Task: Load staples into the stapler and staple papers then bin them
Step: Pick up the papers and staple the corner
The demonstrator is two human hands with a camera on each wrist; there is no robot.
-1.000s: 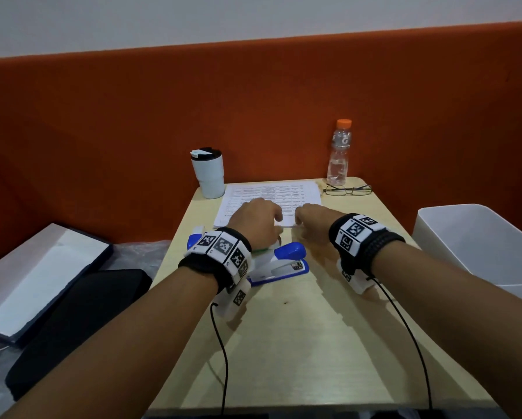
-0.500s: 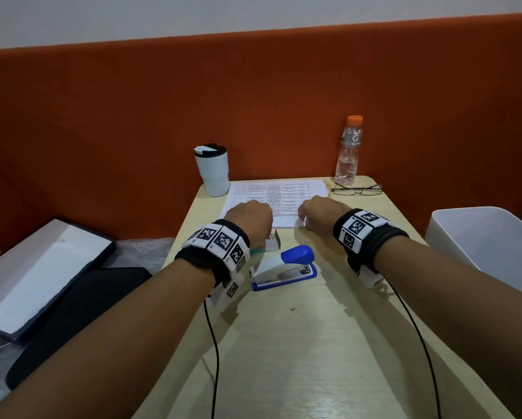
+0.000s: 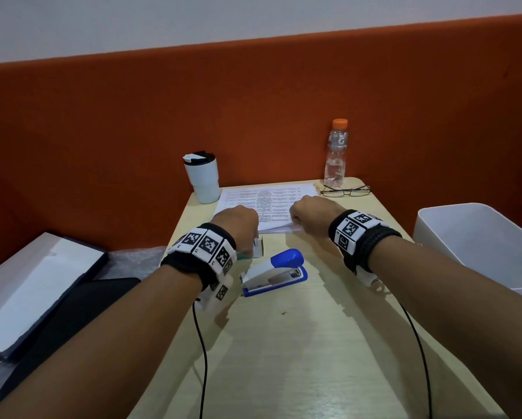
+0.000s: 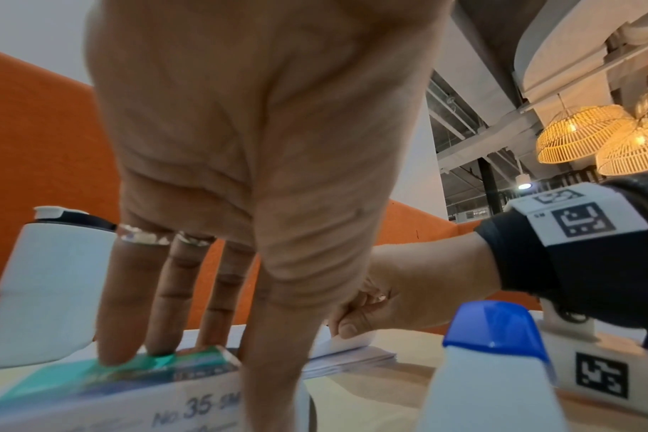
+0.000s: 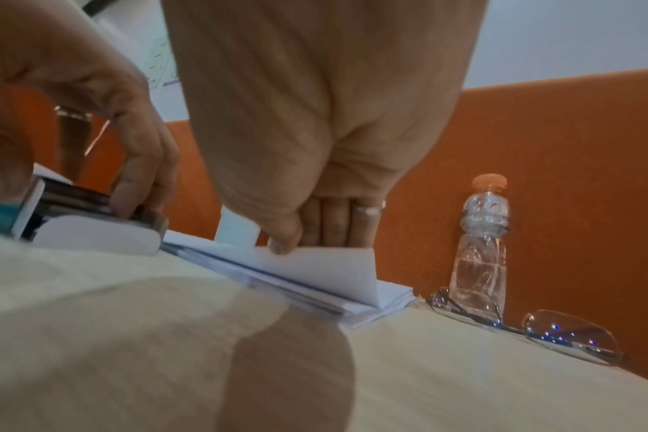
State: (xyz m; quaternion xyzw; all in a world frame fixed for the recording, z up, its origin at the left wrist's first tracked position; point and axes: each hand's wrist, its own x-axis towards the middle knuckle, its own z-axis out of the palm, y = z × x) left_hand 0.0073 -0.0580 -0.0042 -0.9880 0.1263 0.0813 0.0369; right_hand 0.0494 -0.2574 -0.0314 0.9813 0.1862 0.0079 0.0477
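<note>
A blue and white stapler (image 3: pixel 274 273) lies closed on the table between my wrists, and its nose (image 4: pixel 492 365) is close by in the left wrist view. My left hand (image 3: pixel 240 226) grips a small staple box (image 3: pixel 259 248) just left of it, fingers on the box's top (image 4: pixel 93 388) and thumb down its side. The box's end (image 5: pixel 74 222) looks open. A stack of printed papers (image 3: pixel 265 204) lies beyond. My right hand (image 3: pixel 308 219) pinches the near edge of the top sheets (image 5: pixel 326 271) and lifts it slightly.
A white bin (image 3: pixel 465 237) stands off the table's right side. A white tumbler (image 3: pixel 202 179), a clear bottle with an orange cap (image 3: pixel 336 152) and glasses (image 3: pixel 344 191) sit at the far edge by the orange partition. Wrist cables trail over the near table (image 3: pixel 299 358).
My left hand has drawn back off the paper edge onto the staple box. My right hand has stayed at the near edge of the papers, which now shows lifted.
</note>
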